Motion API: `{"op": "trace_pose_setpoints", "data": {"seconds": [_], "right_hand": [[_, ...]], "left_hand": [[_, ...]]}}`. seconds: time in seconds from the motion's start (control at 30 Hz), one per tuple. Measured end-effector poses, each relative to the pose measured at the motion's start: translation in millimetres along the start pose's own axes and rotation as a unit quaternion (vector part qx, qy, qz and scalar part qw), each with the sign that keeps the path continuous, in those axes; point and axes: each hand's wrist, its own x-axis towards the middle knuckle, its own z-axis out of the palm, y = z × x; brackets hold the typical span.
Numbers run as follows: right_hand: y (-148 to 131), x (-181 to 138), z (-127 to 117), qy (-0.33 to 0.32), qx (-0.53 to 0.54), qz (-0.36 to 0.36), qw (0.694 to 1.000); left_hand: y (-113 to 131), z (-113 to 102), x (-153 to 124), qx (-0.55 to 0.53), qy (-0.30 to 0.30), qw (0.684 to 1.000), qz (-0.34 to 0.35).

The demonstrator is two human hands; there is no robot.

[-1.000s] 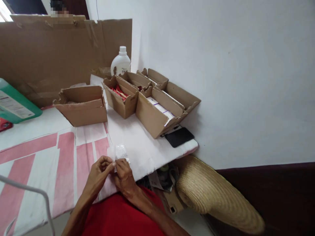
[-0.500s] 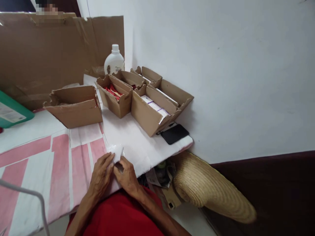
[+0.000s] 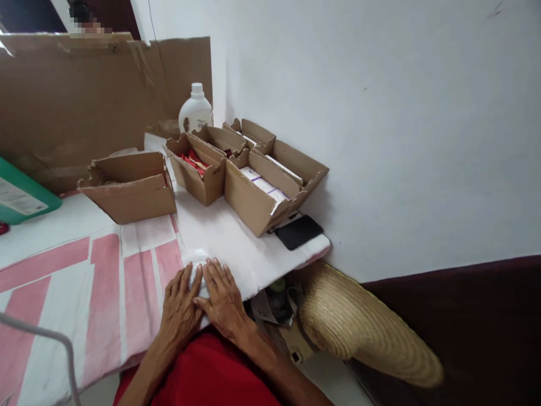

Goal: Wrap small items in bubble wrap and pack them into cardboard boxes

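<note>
A small clear plastic bag [image 3: 196, 256], with something whitish in it that I cannot make out, lies near the front edge of the table. Both hands rest on it with stretched fingers. My left hand [image 3: 181, 301] lies flat over its left side, fingers pointing away from me. My right hand [image 3: 222, 293] is flat on its right side, thumb reaching toward the left hand. Much of the bag is hidden under the palms and fingers.
Several open cardboard boxes [image 3: 129, 203] stand at the back, some holding red packets [image 3: 192, 162] or white packs [image 3: 264, 185]. A black phone [image 3: 299, 232] lies at the right edge. Behind are a white jug [image 3: 196, 110] and a cardboard panel [image 3: 84, 96]; a straw hat [image 3: 363, 321] hangs lower right.
Half a second ago my fingers were bent, pinching the raised bag. Now both hands are spread flat and the bag is pressed down on the table. The view has tilted slightly.
</note>
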Motion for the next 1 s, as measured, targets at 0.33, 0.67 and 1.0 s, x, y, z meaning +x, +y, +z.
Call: {"op": "trace_pose_setpoints", "data": {"seconds": [0.33, 0.67, 1.0], "right_hand": [[22.9, -6.4, 12.2, -0.022, -0.03, -0.004, 0.999], [56.6, -3.1, 17.6, 0.077, 0.174, 0.076, 0.979], [-3.4, 134.6, 9.2, -0.079, 0.609, 0.143, 0.776]], "left_hand": [[-34.2, -31.1, 60.6, -0.239, -0.007, 0.962, -0.134], [-31.1, -45.6, 93.0, -0.357, -0.103, 0.918, -0.139], [-77.9, -107.6, 101.6, -0.542, 0.08, 0.805, -0.228]]}}
